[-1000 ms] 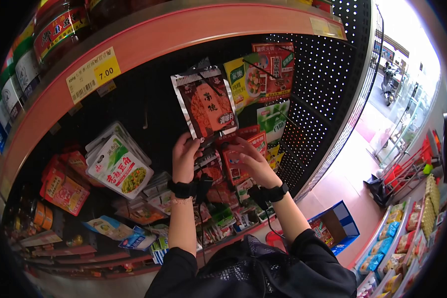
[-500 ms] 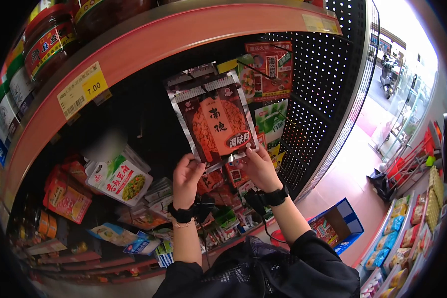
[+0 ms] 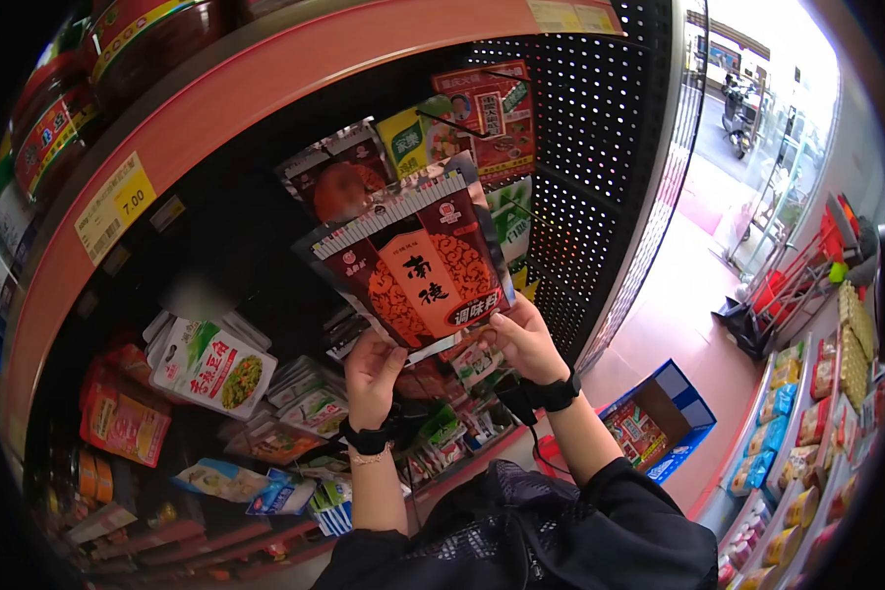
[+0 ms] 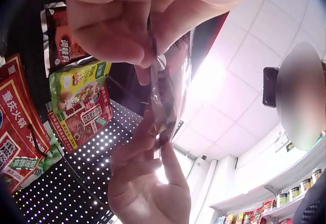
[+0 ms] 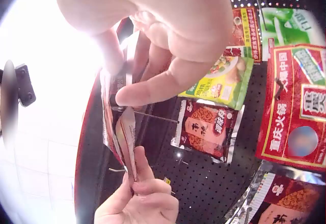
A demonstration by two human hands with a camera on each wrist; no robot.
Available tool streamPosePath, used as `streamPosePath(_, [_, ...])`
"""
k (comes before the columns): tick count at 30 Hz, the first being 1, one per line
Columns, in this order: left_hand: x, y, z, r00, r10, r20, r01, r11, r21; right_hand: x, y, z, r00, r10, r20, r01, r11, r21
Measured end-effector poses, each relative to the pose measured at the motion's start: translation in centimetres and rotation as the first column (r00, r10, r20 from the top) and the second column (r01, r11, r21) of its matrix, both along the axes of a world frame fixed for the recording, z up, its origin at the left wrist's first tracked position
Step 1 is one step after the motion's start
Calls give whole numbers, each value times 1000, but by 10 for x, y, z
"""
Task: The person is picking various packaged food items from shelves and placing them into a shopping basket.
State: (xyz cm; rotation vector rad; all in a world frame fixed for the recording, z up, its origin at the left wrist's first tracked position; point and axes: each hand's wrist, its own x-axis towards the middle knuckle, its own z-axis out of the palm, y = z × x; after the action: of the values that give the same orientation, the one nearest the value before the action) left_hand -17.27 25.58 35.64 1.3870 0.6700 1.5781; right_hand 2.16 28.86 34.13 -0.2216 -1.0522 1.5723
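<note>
Both hands hold up a dark red seasoning packet [image 3: 418,265] with silver edges and a peach label, tilted, its printed front facing the head camera. My left hand [image 3: 372,379] pinches the lower left corner between thumb and fingers. At the lower right corner, the right hand [image 3: 531,344] grips with its thumb on the front. Behind the top edge hangs a matching packet [image 3: 339,177], partly covered in the head view. Both wrist views catch the held packet [image 4: 165,91] nearly edge-on between the two hands.
Yellow [image 3: 413,138] and red [image 3: 497,118] packets hang on hooks beside a black perforated panel [image 3: 600,177]. Above runs a red shelf edge [image 3: 315,93] bearing jars. White-green pouches [image 3: 216,364] hang at lower left; a blue box [image 3: 674,433] stands on the floor at right.
The packet has come off its place among the hanging goods, toward me and lower. My right hand has moved from beside it to its lower right corner. The matching packet behind now shows more.
</note>
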Motion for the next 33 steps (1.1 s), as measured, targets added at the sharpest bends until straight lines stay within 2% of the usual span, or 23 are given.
streamPosePath(3, [8,-2,-9,999,22,25,-20,999,-43,9,-8,-1,999,-39,20,39,999,24])
streamPosePath(6, [19,3,-17,999,-35,-35,32,997,-63,24,-15,-13,992,-124,27,123,992,28])
streamPosePath(7, [26,5,-19,996,-75,-38,72,995,-71,30,-19,-14,986,-155,56,153,987,48])
streamPosePath(8, [32,7,-21,990,-129,-58,125,990,-66,38,-27,-12,991,-134,-19,135,990,40])
streamPosePath(9, [41,9,-22,980,-183,-78,178,982,-62,48,-23,-31,981,-194,-15,195,977,89])
streamPosePath(10, [54,8,-24,986,-163,-28,160,983,-91,59,-31,-31,970,-240,34,237,968,84])
streamPosePath(12, [70,13,-30,962,-261,-83,248,959,-136,81,-47,-29,940,-314,131,313,949,36])
streamPosePath(13, [80,15,-32,939,-318,-134,293,940,-172,93,-56,-27,923,-341,178,348,938,-8])
streamPosePath(15, [112,14,-32,924,-365,-118,339,921,-191,113,-75,-23,844,-486,228,492,870,36])
streamPosePath(17, [140,12,-36,889,-416,-194,377,903,-206,136,-93,-31,747,-600,286,599,794,103])
streamPosePath(19, [166,15,-58,861,-461,-214,417,882,-221,155,-111,-38,675,-673,300,692,720,57])
streamPosePath(22, [205,12,-77,737,-645,-203,568,754,-331,185,-141,-52,572,-721,392,770,636,45])
streamPosePath(23, [219,10,-84,717,-647,-258,571,758,-316,193,-151,-56,540,-732,416,797,603,26])
streamPosePath(24, [230,9,-93,684,-675,-277,582,734,-349,204,-160,-64,460,-720,519,838,545,14])
streamPosePath(25, [239,8,-105,650,-700,-295,591,710,-382,210,-169,-67,425,-744,516,864,503,13])
streamPosePath(27, [258,9,-139,573,-751,-326,610,658,-442,221,-186,-73,250,-744,620,911,398,110])
streamPosePath(29, [268,5,-181,493,-638,-592,604,740,-295,240,-203,-100,220,-734,643,920,375,114])
streamPosePath(30, [270,2,-199,372,-515,-772,568,784,-249,244,-212,-106,211,-690,693,934,351,65])
streamPosePath(31, [269,-2,-210,131,-347,-929,570,793,-215,248,-220,-114,208,-641,739,946,325,15])
streamPosePath(32, [267,-10,-222,15,-330,-944,534,801,-272,253,-226,-126,166,-601,782,961,276,8])
streamPosePath(33, [265,-20,-232,-101,-314,-944,489,811,-322,258,-230,-143,166,-599,783,962,274,6])
